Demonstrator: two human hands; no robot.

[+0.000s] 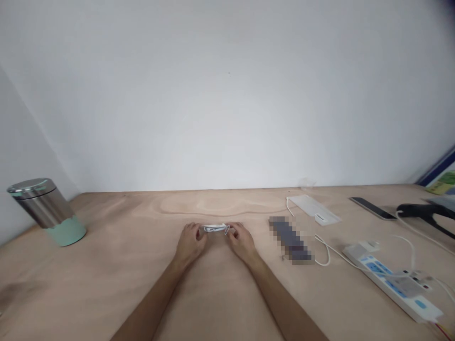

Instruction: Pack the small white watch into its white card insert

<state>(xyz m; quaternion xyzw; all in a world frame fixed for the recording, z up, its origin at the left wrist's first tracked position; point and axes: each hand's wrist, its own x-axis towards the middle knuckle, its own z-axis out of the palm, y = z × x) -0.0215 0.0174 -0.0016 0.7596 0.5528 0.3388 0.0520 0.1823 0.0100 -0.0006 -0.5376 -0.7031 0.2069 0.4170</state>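
A small bundle of white cable (215, 228) lies across the gap between my two hands, low over the wooden table (213, 298). My left hand (191, 241) has its fingers curled round the left end of the bundle. The right end is pinched by my right hand (241, 240), where a small loop of cable shows beside the thumb. Fingertips of both hands are partly hidden behind the bundle and the knuckles.
At the left stands a steel and mint-green canister (53, 213). Right of my hands lie a blurred-out dark device (289, 239), a clear plastic sleeve (314, 209), a dark phone-like slab (372, 208), a white power strip (394, 284) with cables and a black object (424, 211).
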